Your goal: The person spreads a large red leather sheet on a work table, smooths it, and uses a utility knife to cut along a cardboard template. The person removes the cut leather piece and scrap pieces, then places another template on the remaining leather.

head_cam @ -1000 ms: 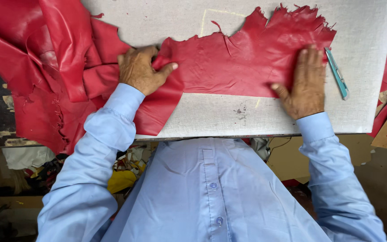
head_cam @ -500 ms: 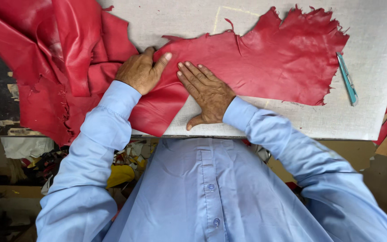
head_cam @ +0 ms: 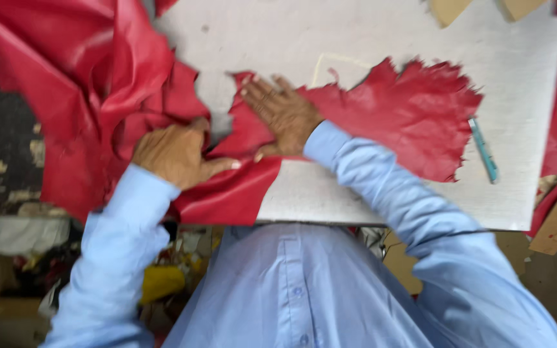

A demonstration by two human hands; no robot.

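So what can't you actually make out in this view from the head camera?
- Red leather: its bulk at the left runs off the frame's top and left edges.
- Leather under the right hand and left hand: covered by them.
- Blue tool: too blurred to tell its kind.
- White board: near edge partly hidden by the sleeve.

1. The red leather (head_cam: pixel 414 113) runs off the top and left edges — its full spread is unseen.
2. The left hand (head_cam: pixel 176 154) shows only its back; fingertips are buried in folds.
3. The teal tool (head_cam: pixel 484 151) on the counter (head_cam: pixel 388 32) is too blurred to identify.
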